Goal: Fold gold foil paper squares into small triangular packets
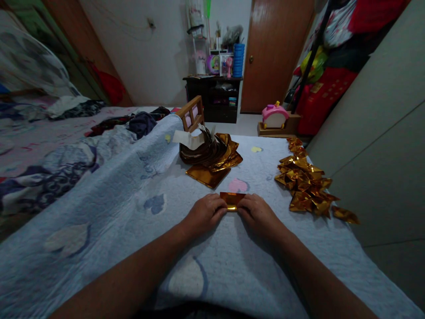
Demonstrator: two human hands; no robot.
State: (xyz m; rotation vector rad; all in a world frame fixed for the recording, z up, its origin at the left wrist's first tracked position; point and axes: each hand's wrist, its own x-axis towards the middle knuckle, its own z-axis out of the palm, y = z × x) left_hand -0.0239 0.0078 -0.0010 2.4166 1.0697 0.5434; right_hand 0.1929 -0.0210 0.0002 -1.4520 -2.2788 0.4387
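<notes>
A small sheet of shiny gold foil paper (233, 200) lies low over the bed, partly folded along its near edge. My left hand (207, 212) pinches its left end, and my right hand (257, 213) grips the right end, with the thumbs on the near side. Beyond my hands sits a fanned stack of gold foil sheets (212, 150) with pale paper on top. One flat gold sheet (207, 176) sticks out under the stack's near side. Over to the right is a heap of folded gold foil pieces (303, 184).
Beneath everything spreads a light blue quilt (139, 248) with heart patterns. Rumpled clothes (142, 124) lie on the left, near a fan (33, 62). A wooden bed rail (194, 113) rises behind the stack. A pale cabinet (378, 146) borders the right side.
</notes>
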